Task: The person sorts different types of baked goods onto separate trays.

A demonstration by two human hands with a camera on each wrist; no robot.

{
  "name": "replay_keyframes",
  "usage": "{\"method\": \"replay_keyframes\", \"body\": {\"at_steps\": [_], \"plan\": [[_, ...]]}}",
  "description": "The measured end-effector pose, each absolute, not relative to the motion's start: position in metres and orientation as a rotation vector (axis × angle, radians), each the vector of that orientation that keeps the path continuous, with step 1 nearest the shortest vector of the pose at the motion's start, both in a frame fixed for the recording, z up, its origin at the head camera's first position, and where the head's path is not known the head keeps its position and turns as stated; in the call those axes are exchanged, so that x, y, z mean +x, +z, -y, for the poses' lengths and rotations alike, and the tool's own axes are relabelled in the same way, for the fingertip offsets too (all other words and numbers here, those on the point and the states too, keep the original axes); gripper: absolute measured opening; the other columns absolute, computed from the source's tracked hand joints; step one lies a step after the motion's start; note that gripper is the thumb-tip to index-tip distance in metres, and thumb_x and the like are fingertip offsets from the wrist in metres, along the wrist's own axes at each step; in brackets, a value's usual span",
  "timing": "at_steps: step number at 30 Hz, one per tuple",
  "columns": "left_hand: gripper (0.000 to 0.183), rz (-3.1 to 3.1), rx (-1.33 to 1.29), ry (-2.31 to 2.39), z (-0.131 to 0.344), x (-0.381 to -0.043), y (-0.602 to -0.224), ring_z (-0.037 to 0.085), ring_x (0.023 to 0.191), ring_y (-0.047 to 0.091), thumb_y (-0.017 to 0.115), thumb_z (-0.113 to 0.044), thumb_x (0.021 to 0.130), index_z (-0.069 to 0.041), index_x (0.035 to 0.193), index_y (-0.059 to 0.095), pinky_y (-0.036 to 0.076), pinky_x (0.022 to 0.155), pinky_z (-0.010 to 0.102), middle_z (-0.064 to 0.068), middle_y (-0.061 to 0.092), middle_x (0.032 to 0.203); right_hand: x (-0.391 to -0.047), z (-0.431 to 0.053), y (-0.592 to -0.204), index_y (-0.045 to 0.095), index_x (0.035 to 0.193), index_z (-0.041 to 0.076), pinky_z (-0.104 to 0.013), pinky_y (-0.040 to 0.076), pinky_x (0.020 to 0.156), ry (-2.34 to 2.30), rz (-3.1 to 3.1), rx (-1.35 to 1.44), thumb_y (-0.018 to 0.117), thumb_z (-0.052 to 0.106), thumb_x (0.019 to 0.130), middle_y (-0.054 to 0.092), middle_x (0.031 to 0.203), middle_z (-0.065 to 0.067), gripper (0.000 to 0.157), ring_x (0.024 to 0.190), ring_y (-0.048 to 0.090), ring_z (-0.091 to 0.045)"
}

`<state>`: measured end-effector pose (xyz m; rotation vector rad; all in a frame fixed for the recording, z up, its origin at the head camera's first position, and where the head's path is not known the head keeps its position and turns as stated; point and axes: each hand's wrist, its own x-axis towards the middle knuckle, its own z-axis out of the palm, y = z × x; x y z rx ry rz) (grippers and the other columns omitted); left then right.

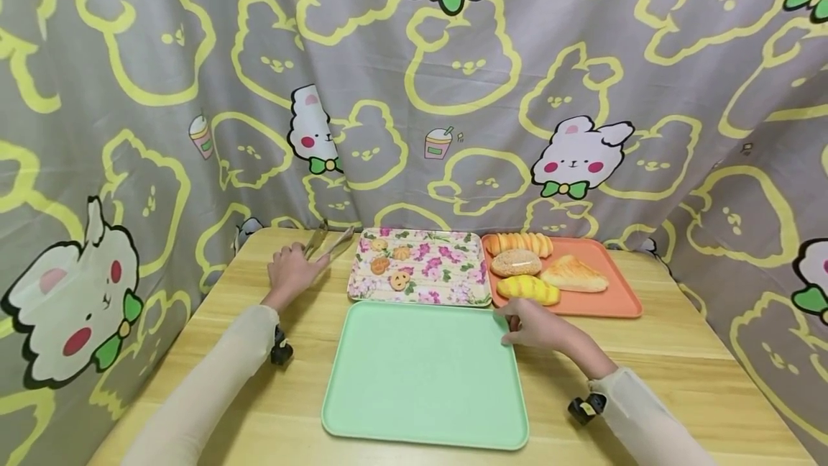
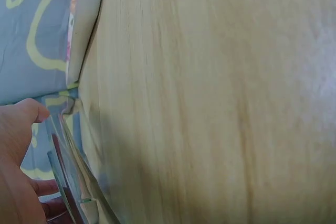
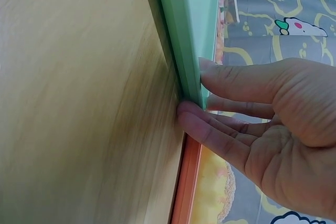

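In the head view my left hand [image 1: 292,272] holds a pair of tongs [image 1: 338,241] at the table's back left. Its thumb and fingers lie on either side of the see-through tongs [image 2: 68,177] in the left wrist view. My right hand [image 1: 533,323] is at the far right corner of a light green tray [image 1: 427,380], which lies flat with nothing on it. Seen from the right wrist, the thumb rests on the rim of the green tray [image 3: 181,30] and the fingertips curl against its outer side, pinching the corner.
Behind the green tray, a flowered tray [image 1: 453,275] carries several cookies [image 1: 380,265]. An orange tray [image 1: 614,279] to its right bears yellow bread [image 1: 527,290], a seeded roll [image 1: 515,262], a sliced loaf [image 1: 520,244] and a triangular pastry [image 1: 574,274]. A patterned curtain [image 1: 388,92] surrounds the wooden table [image 1: 679,380].
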<state>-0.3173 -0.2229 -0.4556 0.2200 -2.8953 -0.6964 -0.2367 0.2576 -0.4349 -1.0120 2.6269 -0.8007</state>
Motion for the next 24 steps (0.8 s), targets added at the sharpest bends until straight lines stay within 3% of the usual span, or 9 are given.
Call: {"method": "replay_keyframes", "body": {"at_steps": [9, 13, 16, 19, 24], "plan": [[0.086, 2.837, 0.195, -0.754, 0.22, -0.317, -0.453, 0.052, 0.124, 0.04, 0.058, -0.056, 0.095, 0.007, 0.15, 0.037, 0.035, 0.101, 0.064, 0.037, 0.044, 0.138, -0.235, -0.257, -0.435, 0.072, 0.104, 0.0, -0.021, 0.037, 0.058, -0.794, -2.629, -0.988, 0.08, -0.001, 0.083, 0.047, 0.067, 0.003, 0.022, 0.062, 0.042, -0.002], [0.089, 2.792, 0.12, -0.799, 0.213, -0.315, -0.445, 0.054, 0.133, 0.033, 0.058, -0.055, 0.096, 0.004, 0.156, 0.03, 0.03, 0.106, 0.067, 0.038, 0.036, 0.146, -0.235, -0.258, -0.433, 0.072, 0.113, -0.004, -0.021, 0.041, 0.059, -0.787, -2.629, -0.962, 0.08, 0.001, 0.084, 0.054, 0.071, 0.001, 0.03, 0.065, 0.047, -0.003], [0.088, 2.763, 0.037, -0.806, 0.203, -0.314, -0.436, 0.054, 0.14, 0.029, 0.059, -0.053, 0.096, 0.002, 0.157, 0.028, 0.026, 0.112, 0.068, 0.036, 0.034, 0.152, -0.236, -0.259, -0.429, 0.068, 0.122, -0.01, -0.022, 0.048, 0.064, -0.781, -2.654, -0.927, 0.079, 0.004, 0.086, 0.066, 0.081, -0.006, 0.041, 0.072, 0.058, -0.005], [0.088, 2.737, -0.094, -0.786, 0.186, -0.309, -0.423, 0.05, 0.146, 0.028, 0.059, -0.052, 0.096, 0.001, 0.158, 0.026, 0.022, 0.117, 0.066, 0.032, 0.033, 0.156, -0.24, -0.257, -0.42, 0.064, 0.129, -0.012, -0.028, 0.056, 0.071, -0.806, -2.754, -0.876, 0.076, 0.007, 0.09, 0.073, 0.099, -0.017, 0.046, 0.083, 0.068, -0.015], [0.086, 2.688, -0.312, -0.708, 0.149, -0.296, -0.4, 0.048, 0.151, 0.024, 0.058, -0.053, 0.096, -0.004, 0.16, 0.027, 0.018, 0.121, 0.064, 0.025, 0.033, 0.16, -0.25, -0.243, -0.4, 0.057, 0.142, -0.004, -0.053, 0.055, 0.093, -0.942, -2.978, -0.866, 0.068, 0.013, 0.098, 0.066, 0.13, -0.025, 0.049, 0.111, 0.066, -0.038]]}}
